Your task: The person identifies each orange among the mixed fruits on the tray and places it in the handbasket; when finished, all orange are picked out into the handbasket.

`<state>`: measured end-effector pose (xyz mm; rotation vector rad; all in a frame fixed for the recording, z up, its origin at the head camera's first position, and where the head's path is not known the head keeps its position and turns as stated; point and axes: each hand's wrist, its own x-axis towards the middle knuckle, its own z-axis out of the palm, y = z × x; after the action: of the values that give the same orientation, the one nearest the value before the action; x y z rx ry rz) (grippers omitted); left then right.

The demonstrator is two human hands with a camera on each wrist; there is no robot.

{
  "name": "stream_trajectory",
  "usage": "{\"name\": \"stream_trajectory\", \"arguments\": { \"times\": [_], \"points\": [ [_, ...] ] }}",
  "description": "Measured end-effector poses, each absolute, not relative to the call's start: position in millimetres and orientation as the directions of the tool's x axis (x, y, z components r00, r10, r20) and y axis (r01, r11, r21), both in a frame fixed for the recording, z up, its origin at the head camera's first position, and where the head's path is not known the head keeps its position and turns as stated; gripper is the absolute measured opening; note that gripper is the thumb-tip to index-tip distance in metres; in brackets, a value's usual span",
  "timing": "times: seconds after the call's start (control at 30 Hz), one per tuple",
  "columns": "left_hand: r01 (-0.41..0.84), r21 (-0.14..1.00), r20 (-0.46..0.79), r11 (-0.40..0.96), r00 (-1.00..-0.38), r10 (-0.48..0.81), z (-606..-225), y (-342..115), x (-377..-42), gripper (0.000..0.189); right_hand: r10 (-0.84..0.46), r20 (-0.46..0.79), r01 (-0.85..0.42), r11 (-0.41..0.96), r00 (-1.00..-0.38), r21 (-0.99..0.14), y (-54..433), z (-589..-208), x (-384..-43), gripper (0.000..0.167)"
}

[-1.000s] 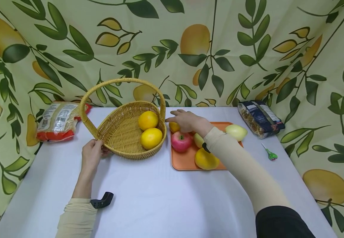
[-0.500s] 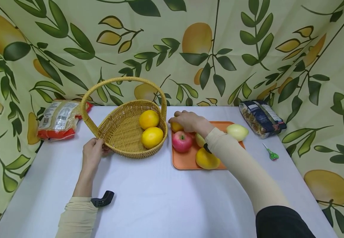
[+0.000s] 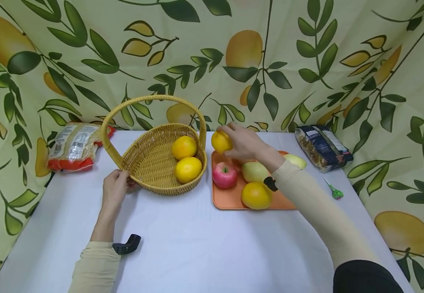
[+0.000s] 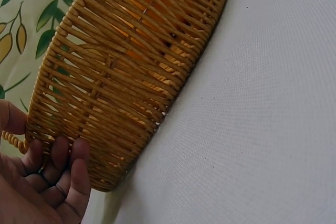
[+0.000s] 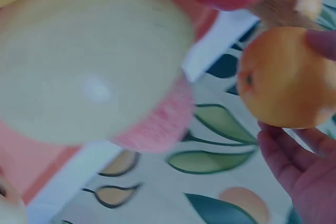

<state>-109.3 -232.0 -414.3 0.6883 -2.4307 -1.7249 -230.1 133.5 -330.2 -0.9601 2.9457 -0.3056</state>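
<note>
The right hand (image 3: 245, 142) holds one orange (image 3: 221, 141), one basket (image 3: 149, 167) two yellow fruits (image 3: 188, 170).

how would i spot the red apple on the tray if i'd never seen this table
In the head view, find the flat orange tray on the white-covered table, just right of the wicker basket. The apple sits at the tray's left side, beside a pale green fruit. It is the only red fruit in full view there, unlike that pale neighbour and the yellow fruit nearest the viewer.
</note>
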Motion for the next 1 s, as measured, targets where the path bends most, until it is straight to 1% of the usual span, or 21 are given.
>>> {"name": "stream_trajectory", "arguments": {
  "times": [0.1, 0.2, 0.27, 0.4, 0.5, 0.63, 0.8, 0.9, 1.0],
  "points": [
    [-0.31, 0.911, -0.186, 0.271, -0.897, -0.401, -413, -231, -112, 0.027, -0.577, 0.141, -0.593, 0.77, -0.805, -0.235, 138, -314, -219, 0.07],
    [-0.312, 0.91, -0.187, 0.275, -0.897, -0.4, -412, -231, -114, 0.026, -0.585, 0.258, -0.639, 0.716, -0.769, -0.282, 140, -300, -209, 0.071],
    [-0.316, 0.908, -0.19, 0.274, -0.895, -0.403, -411, -231, -115, 0.026, -0.601, 0.333, -0.686, 0.664, -0.726, -0.298, 138, -293, -203, 0.071],
    [-0.326, 0.905, -0.197, 0.273, -0.891, -0.409, -411, -233, -115, 0.027, -0.661, 0.435, -0.79, 0.542, -0.611, -0.286, 124, -289, -197, 0.07],
    [-0.322, 0.909, -0.197, 0.264, -0.892, -0.407, -413, -234, -113, 0.027, -0.697, 0.441, -0.825, 0.486, -0.565, -0.289, 106, -292, -191, 0.07],
    [-0.314, 0.917, -0.199, 0.244, -0.893, -0.403, -414, -234, -111, 0.026, -0.742, 0.387, -0.836, 0.461, -0.547, -0.298, 81, -298, -183, 0.068],
    [-0.323, 0.915, -0.207, 0.241, -0.891, -0.404, -415, -233, -111, 0.026, -0.793, 0.332, -0.856, 0.433, -0.511, -0.283, 50, -306, -179, 0.065],
    [-0.327, 0.912, -0.212, 0.247, -0.892, -0.399, -415, -233, -111, 0.027, -0.808, 0.307, -0.862, 0.438, -0.502, -0.257, 33, -312, -177, 0.065],
    [-0.33, 0.91, -0.214, 0.253, -0.893, -0.396, -416, -232, -111, 0.027, -0.826, 0.273, -0.869, 0.451, -0.492, -0.204, 19, -318, -174, 0.065]
  ]
}}
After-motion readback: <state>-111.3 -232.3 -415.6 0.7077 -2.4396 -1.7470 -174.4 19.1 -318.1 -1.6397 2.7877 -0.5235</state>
